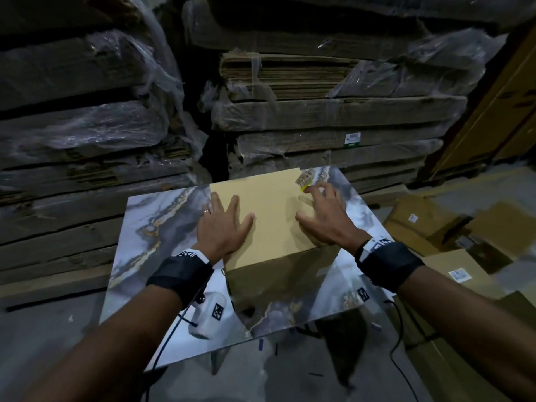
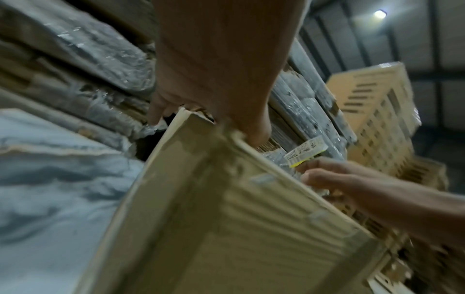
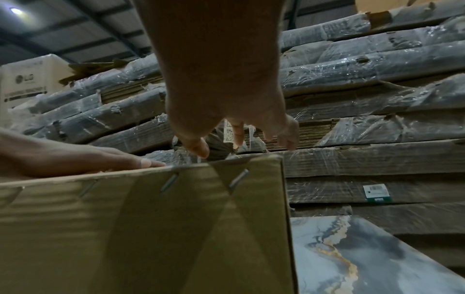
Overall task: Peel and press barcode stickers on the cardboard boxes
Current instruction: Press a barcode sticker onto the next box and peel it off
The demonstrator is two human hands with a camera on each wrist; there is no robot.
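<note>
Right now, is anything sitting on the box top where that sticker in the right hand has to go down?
Nothing visible does. The right hand holds the barcode sticker at the far right corner of the cardboard box. The left hand lies flat on the top's left part; the tan surface between the hands is bare.

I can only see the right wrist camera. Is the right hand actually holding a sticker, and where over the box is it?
Observer: Yes. In the head view the right hand pinches a barcode sticker with a yellow edge, at the far right corner of the cardboard box.
Operator: Is anything stuck on the top already?
Observer: No, the head view shows the top face bare.
Operator: And the left hand?
Observer: The left hand lies flat, fingers spread, on the left half of the top.
</note>
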